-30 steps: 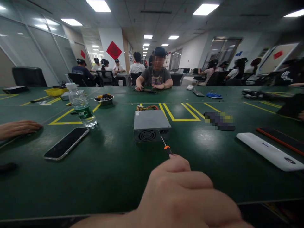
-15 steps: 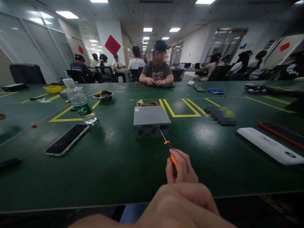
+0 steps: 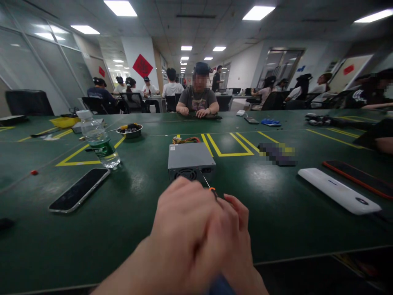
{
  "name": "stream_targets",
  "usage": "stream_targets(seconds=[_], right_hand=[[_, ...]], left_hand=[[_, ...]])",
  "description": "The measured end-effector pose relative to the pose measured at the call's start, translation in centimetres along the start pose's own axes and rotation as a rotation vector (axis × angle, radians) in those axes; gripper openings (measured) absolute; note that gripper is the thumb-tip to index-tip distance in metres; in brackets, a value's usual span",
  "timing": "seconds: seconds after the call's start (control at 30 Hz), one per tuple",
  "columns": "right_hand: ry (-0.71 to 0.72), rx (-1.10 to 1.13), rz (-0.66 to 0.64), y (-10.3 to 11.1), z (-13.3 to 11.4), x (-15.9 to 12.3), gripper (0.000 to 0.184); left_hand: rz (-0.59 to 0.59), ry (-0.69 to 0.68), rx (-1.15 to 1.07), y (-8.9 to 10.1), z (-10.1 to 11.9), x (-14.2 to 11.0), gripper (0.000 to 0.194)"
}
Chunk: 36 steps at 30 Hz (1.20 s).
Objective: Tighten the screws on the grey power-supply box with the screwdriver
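Note:
A grey computer power supply lies on the green table, its fan grille and socket facing me and coloured wires at its back. My right hand is closed on a screwdriver with an orange and black handle. Its thin shaft points at the face of the power supply beside the socket; whether the tip touches cannot be told. My left hand, large and slightly blurred, crosses in front with fingers curled against the right hand. It covers most of the handle and the lower fan grille; what its fingers hold is hidden.
Left of the power supply are a phone, a water bottle and a metal bowl of tools. To the right lie a white device and an orange-edged dark slab. Opposite sits a person.
My left hand has risen from below the screwdriver to beside its handle, now covering it. My right hand and the screwdriver stay near the power supply's front. The view has shifted slightly.

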State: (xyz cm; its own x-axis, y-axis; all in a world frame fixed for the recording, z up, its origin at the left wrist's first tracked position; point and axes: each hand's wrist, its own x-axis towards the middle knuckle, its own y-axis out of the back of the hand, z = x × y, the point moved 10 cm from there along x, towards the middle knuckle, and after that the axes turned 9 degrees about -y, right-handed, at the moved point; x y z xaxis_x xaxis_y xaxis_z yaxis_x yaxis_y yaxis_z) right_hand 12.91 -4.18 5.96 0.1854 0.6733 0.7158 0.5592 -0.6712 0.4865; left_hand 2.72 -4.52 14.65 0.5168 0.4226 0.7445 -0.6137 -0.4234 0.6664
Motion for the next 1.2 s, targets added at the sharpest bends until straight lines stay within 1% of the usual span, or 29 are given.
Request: stream_targets(seconds=[0.03,0.07,0.1,0.13,0.2,0.27,0.33,0.43,0.53,0.6,0.7,0.8,0.9,0.97,1.03,1.1,1.2], right_hand=[[0.016,-0.001,0.005,0.1,-0.2,0.0,0.03],[0.041,-0.009,0.007,0.2,-0.4,-0.1,0.03],[0.07,-0.025,0.012,0.3,-0.6,-0.1,0.029],[0.097,-0.048,0.014,0.3,-0.8,-0.1,0.028],[0.134,-0.104,0.007,0.4,-1.0,0.0,0.023],[0.126,-0.157,-0.014,0.5,-0.8,0.3,0.02],[0.095,-0.189,-0.042,0.6,-0.5,0.9,0.023],[0.055,-0.182,-0.064,0.7,-0.6,1.4,0.029],[0.121,-0.16,-0.066,0.6,-1.5,1.3,0.026],[0.148,-0.173,-0.045,0.6,-1.5,1.3,0.023],[0.065,-0.217,-0.018,0.9,-0.2,1.6,0.023],[0.023,-0.223,-0.068,0.5,0.1,1.7,0.025],[0.083,-0.223,-0.089,0.0,-1.3,1.3,0.029],[0.156,-0.229,-0.046,0.0,-2.5,1.0,0.027],[0.172,-0.221,0.012,0.3,-2.6,1.1,0.023],[0.115,-0.223,0.042,0.6,-1.7,1.5,0.021],[0.007,-0.237,-0.025,0.6,-0.1,1.8,0.024]], left_hand=[[-0.027,0.053,0.013,-0.9,-1.7,1.3,0.04],[-0.027,0.118,0.083,-1.8,-3.7,2.2,0.035],[-0.054,0.174,0.155,-3.0,-5.7,2.5,0.028],[-0.083,0.199,0.204,-4.3,-7.3,2.6,0.025],[-0.136,0.202,0.27,-6.8,-9.5,2.0,0.03],[-0.174,0.2,0.278,-8.6,-10.7,1.0,0.036],[-0.175,0.191,0.269,-9.5,-11.0,0.2,0.038],[-0.116,0.175,0.266,-9.4,-10.8,-0.2,0.039],[-0.064,0.183,0.265,-9.2,-10.9,-0.2,0.036],[-0.05,0.193,0.265,-9.3,-11.1,-0.3,0.034],[-0.047,0.202,0.267,-9.5,-11.3,-0.4,0.032],[-0.039,0.207,0.259,-9.4,-11.3,-0.5,0.031],[-0.035,0.208,0.248,-9.4,-11.2,-0.5,0.031],[-0.036,0.209,0.243,-9.3,-11.2,-0.4,0.031],[-0.036,0.213,0.239,-9.4,-11.3,-0.5,0.031],[-0.036,0.217,0.236,-9.4,-11.4,-0.5,0.031],[-0.034,0.218,0.238,-9.4,-11.4,-0.5,0.031]])
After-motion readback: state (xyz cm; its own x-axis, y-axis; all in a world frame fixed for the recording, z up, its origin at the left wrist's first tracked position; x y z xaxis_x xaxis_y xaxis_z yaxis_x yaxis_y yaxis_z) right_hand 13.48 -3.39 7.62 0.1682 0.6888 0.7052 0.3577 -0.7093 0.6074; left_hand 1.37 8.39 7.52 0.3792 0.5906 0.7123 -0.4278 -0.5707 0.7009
